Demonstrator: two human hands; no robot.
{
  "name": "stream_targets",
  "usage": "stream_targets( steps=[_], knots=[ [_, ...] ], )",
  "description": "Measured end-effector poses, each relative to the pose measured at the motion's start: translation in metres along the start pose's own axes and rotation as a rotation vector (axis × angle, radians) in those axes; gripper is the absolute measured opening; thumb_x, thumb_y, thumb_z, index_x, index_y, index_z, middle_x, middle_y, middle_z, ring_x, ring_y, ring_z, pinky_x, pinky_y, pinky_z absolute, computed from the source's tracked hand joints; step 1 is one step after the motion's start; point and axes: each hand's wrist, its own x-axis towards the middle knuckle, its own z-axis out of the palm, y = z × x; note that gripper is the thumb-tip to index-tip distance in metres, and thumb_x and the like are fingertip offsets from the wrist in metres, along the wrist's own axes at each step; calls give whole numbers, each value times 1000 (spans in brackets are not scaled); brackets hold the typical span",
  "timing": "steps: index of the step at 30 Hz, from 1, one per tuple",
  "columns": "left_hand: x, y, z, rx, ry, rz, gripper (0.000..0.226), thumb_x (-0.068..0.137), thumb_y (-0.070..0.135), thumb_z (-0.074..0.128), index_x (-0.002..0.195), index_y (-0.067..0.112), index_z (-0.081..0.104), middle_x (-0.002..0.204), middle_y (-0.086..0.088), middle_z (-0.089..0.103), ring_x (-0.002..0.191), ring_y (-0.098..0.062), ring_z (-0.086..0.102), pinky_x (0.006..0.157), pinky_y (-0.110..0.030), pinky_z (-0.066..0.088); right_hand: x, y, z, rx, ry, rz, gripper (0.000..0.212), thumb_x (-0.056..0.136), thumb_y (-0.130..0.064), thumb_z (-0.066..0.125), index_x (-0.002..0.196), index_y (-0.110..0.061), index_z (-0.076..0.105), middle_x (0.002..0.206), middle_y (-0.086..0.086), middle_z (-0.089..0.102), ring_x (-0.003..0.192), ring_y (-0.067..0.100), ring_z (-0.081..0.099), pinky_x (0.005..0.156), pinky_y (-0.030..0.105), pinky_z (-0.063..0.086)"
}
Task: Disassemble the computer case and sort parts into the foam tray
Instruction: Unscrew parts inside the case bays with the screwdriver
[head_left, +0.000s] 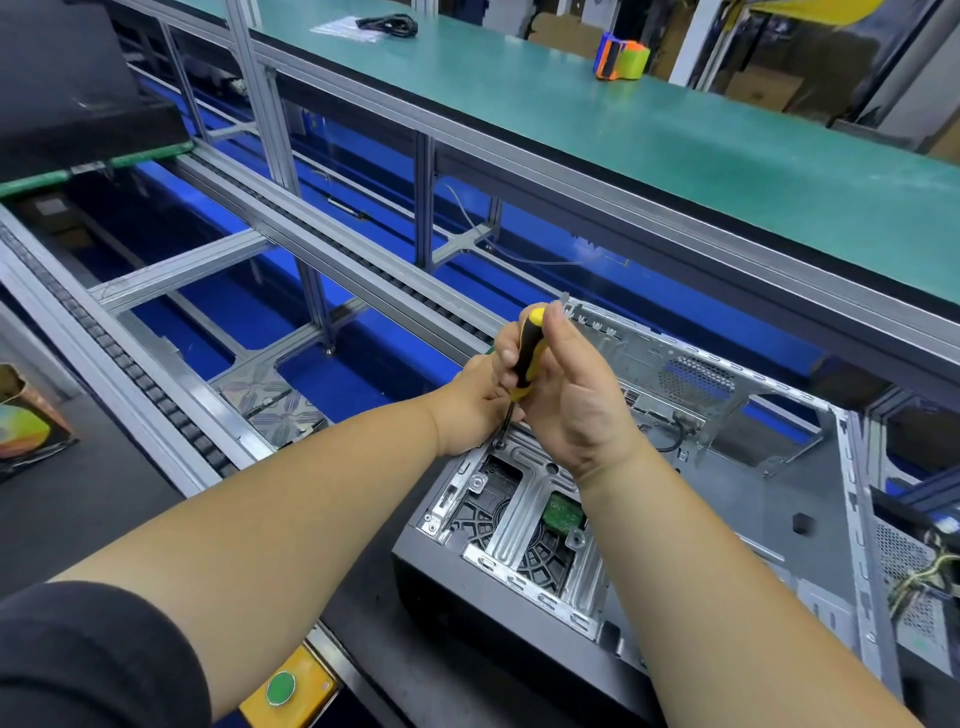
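The conveyor frame (291, 249) fills the left of my view, with the long green bench (623, 135) running above it. The open computer case (727, 493) lies on its side on the dark mat at lower right, its inside facing up so the bracket screws can be reached from above. I see no foam tray anywhere in view.

My right hand (566, 400) wraps the yellow-and-black screwdriver (527, 353) by its handle, holding it upright so the shaft drops straight onto a screw (500, 445) at the far corner of the metal bracket (524, 509). My left hand (470, 402) sits low beside the shaft, apparently steadying it; the right hand hides its fingers, so I cannot tell whether they close on anything.

I judge this an unscrewing step, early in the strip-down. The case's raised rear wall (675, 364) crowds the handle. An orange tape dispenser (621, 56) and a bagged cable (387, 25) sit well apart on the bench; a green button (281, 688) is by my elbow.
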Motion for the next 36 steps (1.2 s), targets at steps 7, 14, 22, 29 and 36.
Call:
stream_targets(
  steps=[7,14,22,29,36],
  knots=[
    [3,-5,0,-48,21,55,31,88,-6,46,78,23,50,85,-12,51,83,-29,49,82,-54,49,2,-4,-2,-8,41,29,51,83,-58,53,90,-8,57,76,4,58,63,17,50,65,29,40],
    [1,-4,1,-38,34,89,10,72,19,39,75,29,40,76,3,44,76,-18,41,71,-40,45,6,-3,5,8,-10,49,71,99,-60,19,68,-10,59,44,-1,29,50,18,21,53,25,35],
    [5,-5,1,22,-14,33,18,79,14,42,72,30,41,89,-7,47,86,-22,45,81,-43,49,-2,-2,-2,12,-47,-46,34,86,-49,54,83,-16,48,72,2,54,60,18,45,59,30,31],
    [7,-9,3,-57,43,56,32,90,-8,44,78,21,45,81,0,47,78,-13,42,74,-35,44,2,-3,-1,11,-34,3,56,87,-63,42,74,-11,59,62,3,46,59,19,41,63,31,35],
    [9,-11,2,-43,28,116,37,87,-4,47,81,33,44,90,-2,47,92,-20,44,86,-44,46,3,-5,5,85,8,30,76,102,-56,16,55,-15,59,42,-1,28,46,16,27,58,31,30]
  ],
)
